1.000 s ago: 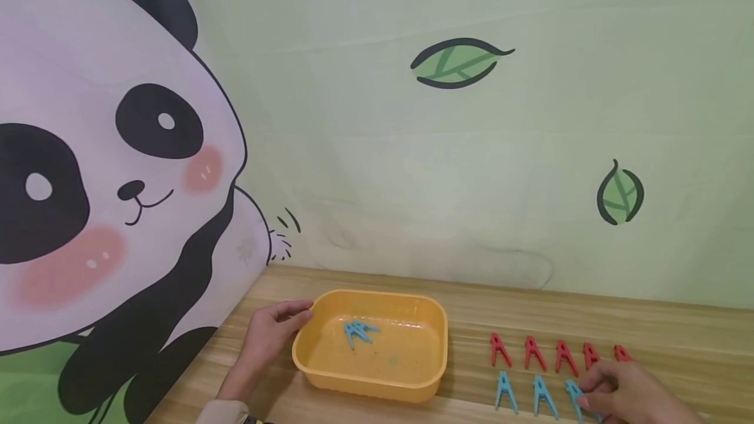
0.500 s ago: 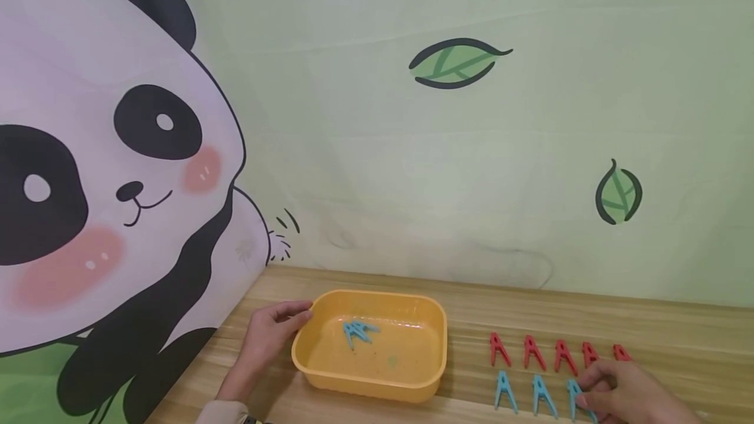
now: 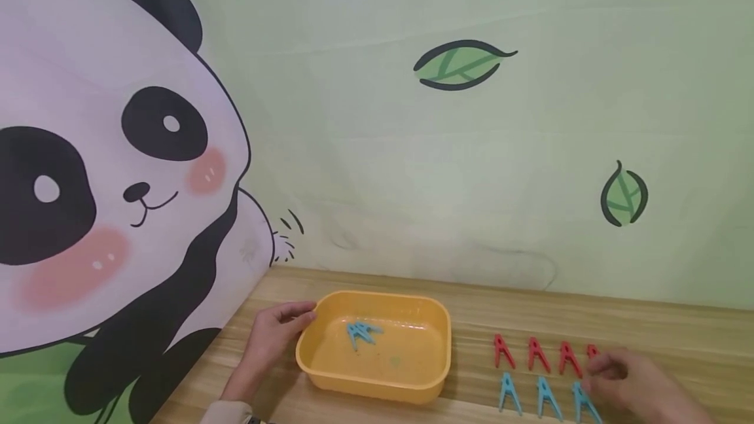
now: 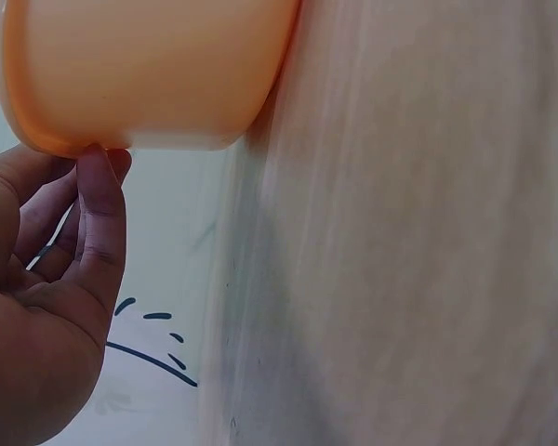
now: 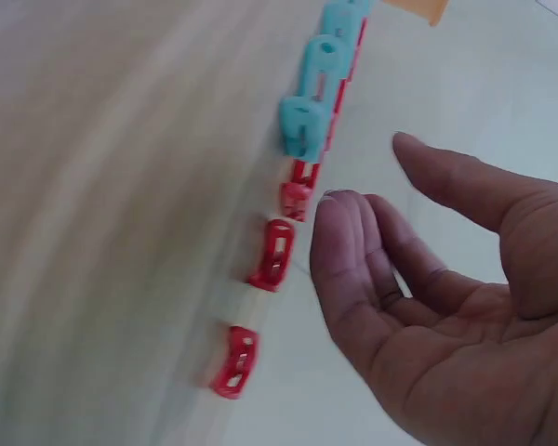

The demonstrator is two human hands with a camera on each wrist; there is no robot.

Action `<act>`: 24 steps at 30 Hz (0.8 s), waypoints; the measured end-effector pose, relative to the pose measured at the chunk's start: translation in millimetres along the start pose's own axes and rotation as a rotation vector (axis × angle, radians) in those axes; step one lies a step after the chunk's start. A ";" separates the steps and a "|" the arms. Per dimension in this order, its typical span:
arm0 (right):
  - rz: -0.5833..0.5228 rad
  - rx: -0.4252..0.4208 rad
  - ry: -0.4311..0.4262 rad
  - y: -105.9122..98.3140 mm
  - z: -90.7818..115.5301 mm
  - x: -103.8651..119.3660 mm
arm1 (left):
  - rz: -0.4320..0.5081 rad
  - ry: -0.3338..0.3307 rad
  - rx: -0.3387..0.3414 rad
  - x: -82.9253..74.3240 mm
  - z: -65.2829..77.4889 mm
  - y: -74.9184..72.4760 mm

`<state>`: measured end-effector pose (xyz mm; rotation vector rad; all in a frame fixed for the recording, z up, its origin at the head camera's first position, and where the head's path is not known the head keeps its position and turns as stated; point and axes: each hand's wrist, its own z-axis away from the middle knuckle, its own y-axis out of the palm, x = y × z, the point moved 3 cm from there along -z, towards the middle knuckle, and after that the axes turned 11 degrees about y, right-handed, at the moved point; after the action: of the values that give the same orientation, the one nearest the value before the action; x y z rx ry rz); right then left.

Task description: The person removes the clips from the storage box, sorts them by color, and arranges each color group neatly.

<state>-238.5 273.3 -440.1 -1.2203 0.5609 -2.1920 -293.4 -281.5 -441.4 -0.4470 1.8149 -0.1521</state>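
A yellow plastic basin (image 3: 377, 388) stands on the table with blue clothespins (image 3: 360, 332) lying inside. My left hand (image 3: 279, 332) holds its left rim; in the left wrist view the fingertips meet the basin's edge (image 4: 149, 130). To the right of the basin are a back row of red clothespins (image 3: 535, 354) and a front row of three blue clothespins (image 3: 544, 398). My right hand (image 3: 633, 381) hovers at the right end of these rows, hiding part of the red row. In the right wrist view its thumb and fingers are apart, with nothing between them.
The wooden table (image 3: 471, 309) runs back to a pale green wall cloth (image 3: 365, 169) printed with leaves. A panda print (image 3: 177, 228) covers the cloth on the left side. Table surface lies between the basin and the clothespin rows.
My right hand has let go of the rightmost blue clothespin and moved slightly up and right of it. The left hand stays at the basin's rim. The whole view has shifted slightly.
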 end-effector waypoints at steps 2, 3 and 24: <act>0.017 -0.044 -0.054 0.3 4.0 6.3 | -0.003 -0.001 -0.001 -0.3 0.4 0.3; 0.024 -0.067 -0.086 0.9 5.9 10.2 | -0.003 -0.001 -0.002 -0.4 0.5 0.4; -0.157 -0.092 -0.590 53.6 32.1 124.2 | 0.014 -0.001 -0.008 -0.9 -0.1 1.4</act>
<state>-249.3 149.2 -378.4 -1.9118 0.3267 -1.8002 -293.6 -279.8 -441.0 -0.4398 1.8179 -0.1354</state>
